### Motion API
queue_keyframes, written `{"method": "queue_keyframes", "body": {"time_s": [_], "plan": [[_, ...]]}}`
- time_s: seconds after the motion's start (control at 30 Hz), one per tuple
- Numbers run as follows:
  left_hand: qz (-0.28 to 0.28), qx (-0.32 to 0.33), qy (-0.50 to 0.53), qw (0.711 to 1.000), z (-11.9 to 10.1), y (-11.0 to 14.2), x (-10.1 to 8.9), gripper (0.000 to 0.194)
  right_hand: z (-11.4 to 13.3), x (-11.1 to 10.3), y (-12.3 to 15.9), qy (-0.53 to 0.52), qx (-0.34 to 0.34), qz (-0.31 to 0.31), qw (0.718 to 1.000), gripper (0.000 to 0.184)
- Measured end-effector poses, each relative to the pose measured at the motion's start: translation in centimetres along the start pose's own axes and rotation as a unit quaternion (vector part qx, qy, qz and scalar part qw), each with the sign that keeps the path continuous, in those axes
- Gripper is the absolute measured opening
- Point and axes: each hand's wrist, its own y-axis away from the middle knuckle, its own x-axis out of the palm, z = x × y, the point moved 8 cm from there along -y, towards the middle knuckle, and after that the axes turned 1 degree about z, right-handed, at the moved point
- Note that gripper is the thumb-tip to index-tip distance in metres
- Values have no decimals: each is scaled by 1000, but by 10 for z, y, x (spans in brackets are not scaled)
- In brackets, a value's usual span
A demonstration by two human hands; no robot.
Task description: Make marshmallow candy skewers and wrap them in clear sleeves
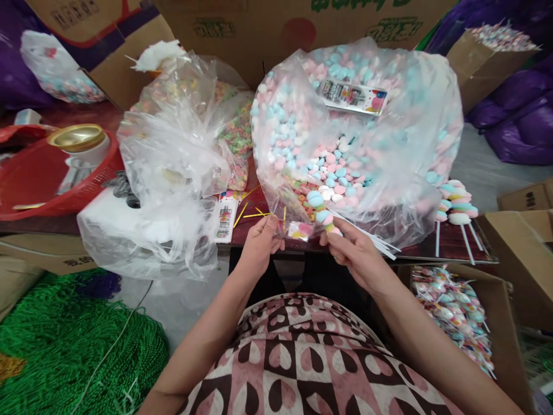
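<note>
Lighting: even, diffuse, moderately bright, seemingly falling from above. Shadows: soft; black trousers (332, 271) are sinking into dimness beneath the table (449, 245). Glare: pale highlights are streaking the translucent plastic bag (173, 150); the gold-coloured bowl (78, 138) is glinting. Distortion: wide-angle; cardboard cartons (522, 245) are stretching along the right edge. Focus: the marshmallow skewer (323, 214) is showing slightly soft; green carton lettering (213, 27) is blurring.

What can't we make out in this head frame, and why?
All in the head view:
Marshmallow skewer: lower end hidden by the right hand.
Clear wrapper: pinched part covered by the left hand.
Printed card: fine print too small and blurred to read.
Red basket: cut off by the left edge.
</note>
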Motion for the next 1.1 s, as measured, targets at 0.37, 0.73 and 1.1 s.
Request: {"method": "queue_keyframes", "body": {"time_s": [0.37,0.73,1.1], "plan": [[10,-12,140,990,-10,-3,3,52,45,-15,31,239,-96,53,965,37],[-8,-7,121,993,-9,-4,3,49,50,0,31,392,-225,61,890,37],[59,7,-109,992,-11,-5,-10,47,61,-8,26,443,-208,98,867,35]]}}
